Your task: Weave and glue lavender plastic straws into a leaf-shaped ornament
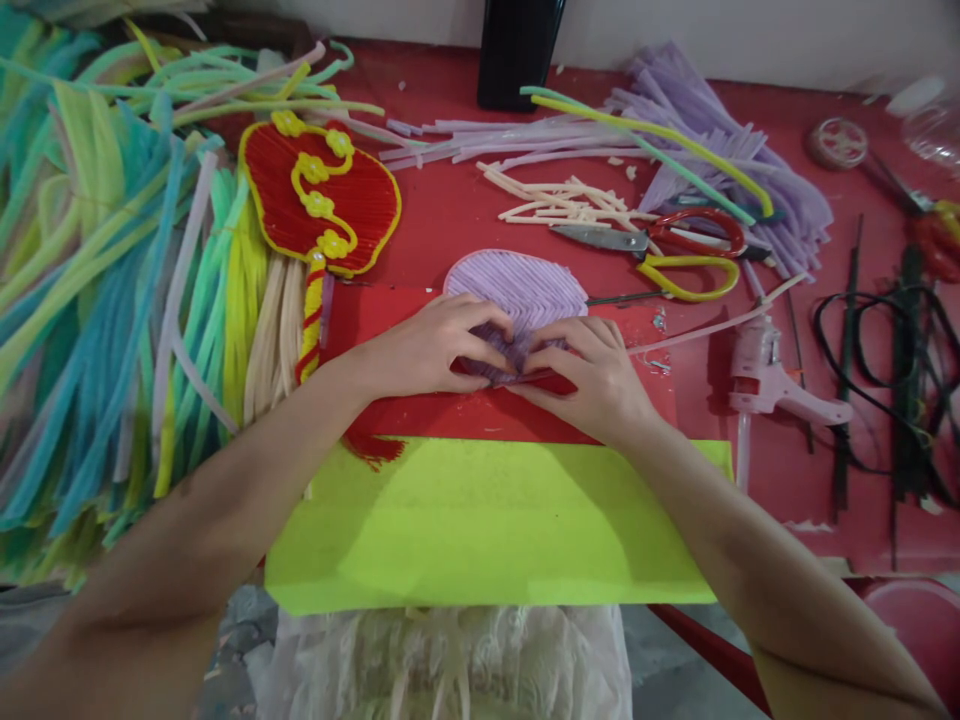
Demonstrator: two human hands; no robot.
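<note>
A lavender fan-shaped panel [517, 280] of chenille stems lies on a red sheet [360, 330], with a pale pink edging around its far rim. My left hand [450, 345] bends over its left side, thumb and fingers closed at the near edge. From the right, my right hand [589, 375] pinches the same near edge, its fingertips almost meeting the left ones. A loose pink chenille stem [697, 325] runs out to the right from beside my right hand. The fingers hide the panel's lower part and the exact grip point.
Left lie bundled coloured stems [97, 330] and a finished red-and-yellow fan [300, 200]. Scissors [660, 250], cut pieces [562, 198] and lavender stems [720, 160] lie behind. A glue gun [772, 380] and black wires [907, 370] are right; a yellow-green sheet [495, 530] lies in front.
</note>
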